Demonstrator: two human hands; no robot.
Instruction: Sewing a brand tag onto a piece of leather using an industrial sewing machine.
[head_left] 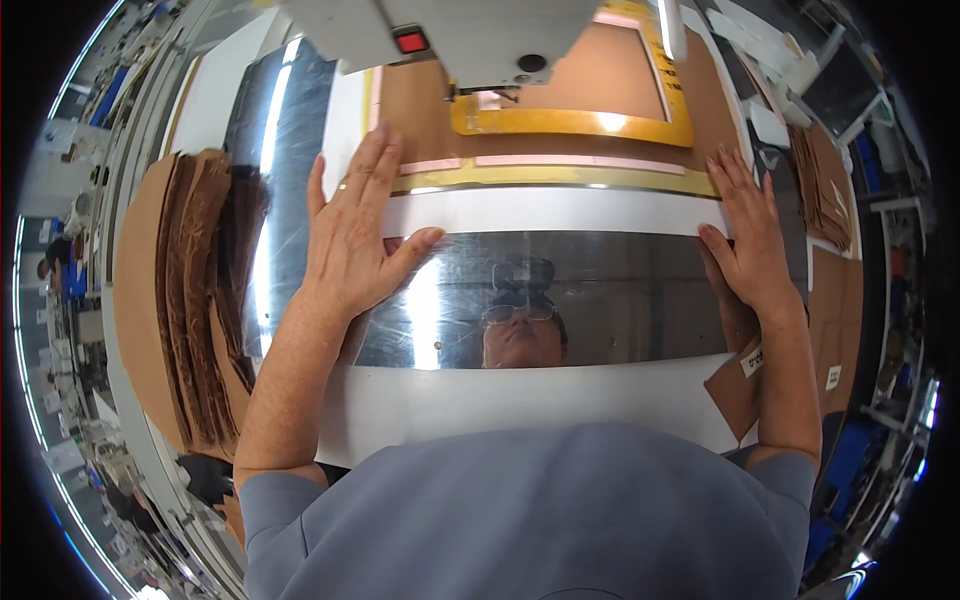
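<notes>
My left hand (358, 228) lies flat, fingers spread, on the left end of a white strip (560, 210) and a thin pink strip (585, 162) set in a yellow frame (575, 125). My right hand (748, 230) presses flat on the right end of the same white strip. A brown leather-like panel (600, 75) sits inside the yellow frame under the grey machine head (480, 40), which has a red button (411, 42). A shiny metal plate (590, 300) lies just below both hands.
A stack of brown cut pieces (195, 300) stands fanned at my left. More brown pieces (825, 190) lie at the right, with tagged ones (745, 375) near my right forearm. A white table surface (520, 400) runs in front of my body.
</notes>
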